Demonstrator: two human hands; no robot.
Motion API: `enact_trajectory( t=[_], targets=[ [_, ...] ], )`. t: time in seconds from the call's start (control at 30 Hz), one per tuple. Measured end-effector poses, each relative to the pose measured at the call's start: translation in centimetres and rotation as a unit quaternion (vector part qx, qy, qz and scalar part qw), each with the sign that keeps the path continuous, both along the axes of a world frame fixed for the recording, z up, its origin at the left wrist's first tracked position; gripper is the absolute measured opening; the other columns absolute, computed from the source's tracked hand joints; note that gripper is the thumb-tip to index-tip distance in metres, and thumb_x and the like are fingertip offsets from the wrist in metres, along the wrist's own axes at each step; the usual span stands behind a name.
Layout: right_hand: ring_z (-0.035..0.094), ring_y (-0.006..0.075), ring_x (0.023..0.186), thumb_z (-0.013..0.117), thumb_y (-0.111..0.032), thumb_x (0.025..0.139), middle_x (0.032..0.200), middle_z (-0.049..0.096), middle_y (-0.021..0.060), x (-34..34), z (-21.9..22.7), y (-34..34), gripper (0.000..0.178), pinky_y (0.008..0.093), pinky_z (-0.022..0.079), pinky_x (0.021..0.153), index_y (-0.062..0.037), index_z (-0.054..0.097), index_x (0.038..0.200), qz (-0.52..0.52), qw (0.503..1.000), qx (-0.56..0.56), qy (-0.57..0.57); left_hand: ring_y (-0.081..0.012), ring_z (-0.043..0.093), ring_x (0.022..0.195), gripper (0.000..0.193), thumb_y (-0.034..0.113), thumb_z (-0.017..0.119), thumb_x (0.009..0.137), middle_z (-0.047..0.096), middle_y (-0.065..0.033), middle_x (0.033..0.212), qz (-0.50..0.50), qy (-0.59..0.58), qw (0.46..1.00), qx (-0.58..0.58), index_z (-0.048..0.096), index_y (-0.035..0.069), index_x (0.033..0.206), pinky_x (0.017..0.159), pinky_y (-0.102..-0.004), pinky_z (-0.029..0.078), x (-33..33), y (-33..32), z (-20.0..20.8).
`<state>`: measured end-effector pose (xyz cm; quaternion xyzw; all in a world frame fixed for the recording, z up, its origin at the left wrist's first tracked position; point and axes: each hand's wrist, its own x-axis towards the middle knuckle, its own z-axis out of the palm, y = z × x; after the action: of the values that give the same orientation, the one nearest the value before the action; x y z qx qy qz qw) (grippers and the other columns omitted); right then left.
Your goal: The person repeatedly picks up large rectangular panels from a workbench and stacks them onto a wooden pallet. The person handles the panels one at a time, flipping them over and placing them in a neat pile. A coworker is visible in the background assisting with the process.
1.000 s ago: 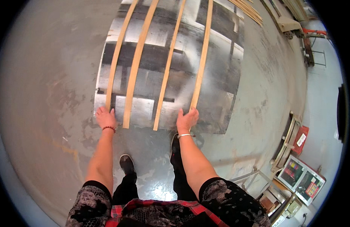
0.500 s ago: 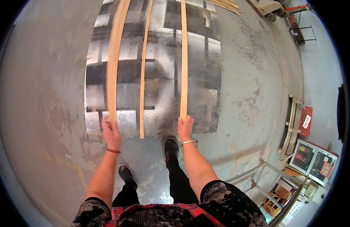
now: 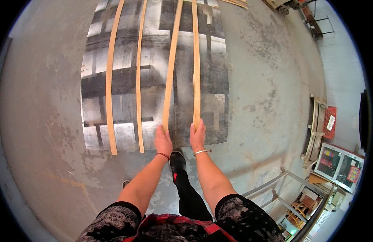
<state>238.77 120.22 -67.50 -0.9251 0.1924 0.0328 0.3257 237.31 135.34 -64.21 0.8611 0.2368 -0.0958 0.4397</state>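
Note:
A long wooden strip [image 3: 170, 68] runs away from me at a slight slant, its near end in my left hand [image 3: 163, 139]. My right hand [image 3: 198, 134] has closed round the near end of another strip [image 3: 196, 68], just to the right. The held strips lie close together at my hands and at their far ends. Two more strips lie to the left: an outer wooden strip [image 3: 110, 84] and a thinner wooden strip [image 3: 139, 84]. Beneath them all is a large flat panel [image 3: 212, 82] with black, grey and whitish patches. The fingers' undersides are hidden.
My dark shoe [image 3: 177, 159] stands at the panel's near edge. More strips [image 3: 237, 3] lie at the far right. A metal frame [image 3: 271, 187], a wooden rack [image 3: 314, 131], a red crate [image 3: 330, 122] and a glazed white cabinet [image 3: 339, 166] stand to the right.
My left hand has let go of the outer left strip and moved right, and now grips a strip beside my right hand's. The view has shifted slightly.

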Motion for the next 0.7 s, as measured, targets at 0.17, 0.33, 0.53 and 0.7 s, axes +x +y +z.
enact_trajectory(
  t=[0.17,0.33,0.53,0.7],
  targets=[
    [0.050,0.0418,0.090,0.053,-0.025,0.087,0.106,0.043,0.0242,-0.4,-0.5,0.5,0.055,0.0459,0.046,0.075,-0.0014,0.028,0.131,0.003,0.999,0.016,0.028,-0.0436,0.051,0.098,0.038,0.016,0.047,0.090,0.052,-0.0253,0.111,0.025,-0.014,1.000,0.008,0.037,0.001,0.123,0.082,-0.0453,0.043,-0.8,-2.0,-1.5],
    [0.047,0.0378,0.097,0.058,-0.024,0.084,0.107,0.045,0.0201,-1.1,-1.0,-0.2,0.056,0.0438,0.042,0.082,-0.0025,0.032,0.129,0.004,0.998,-0.059,0.012,-0.0442,0.050,0.099,0.040,0.016,0.047,0.090,0.050,-0.0261,0.114,0.018,-0.018,1.000,0.017,0.034,0.000,0.124,0.083,-0.0458,0.042,-1.0,-2.5,-2.8],
    [0.044,0.0336,0.102,0.064,-0.023,0.079,0.110,0.045,0.0149,-0.7,-1.1,-1.6,0.057,0.0418,0.039,0.086,-0.0058,0.038,0.127,-0.036,0.983,-0.174,0.044,-0.0423,0.052,0.097,0.039,0.020,0.049,0.090,0.052,-0.0247,0.110,-0.010,0.080,0.995,0.052,0.035,0.000,0.121,0.081,-0.0460,0.044,-1.0,-3.2,-2.3],
    [0.043,0.0339,0.101,0.065,-0.019,0.077,0.110,0.044,0.0149,-0.5,-0.9,-2.7,0.056,0.0418,0.038,0.087,-0.0077,0.039,0.126,-0.005,0.994,-0.100,0.039,-0.0379,0.059,0.084,0.035,0.030,0.051,0.088,0.059,-0.0215,0.095,-0.155,0.235,0.951,0.128,0.039,0.001,0.102,0.071,-0.0442,0.049,0.3,-2.6,-2.0]
  ],
)
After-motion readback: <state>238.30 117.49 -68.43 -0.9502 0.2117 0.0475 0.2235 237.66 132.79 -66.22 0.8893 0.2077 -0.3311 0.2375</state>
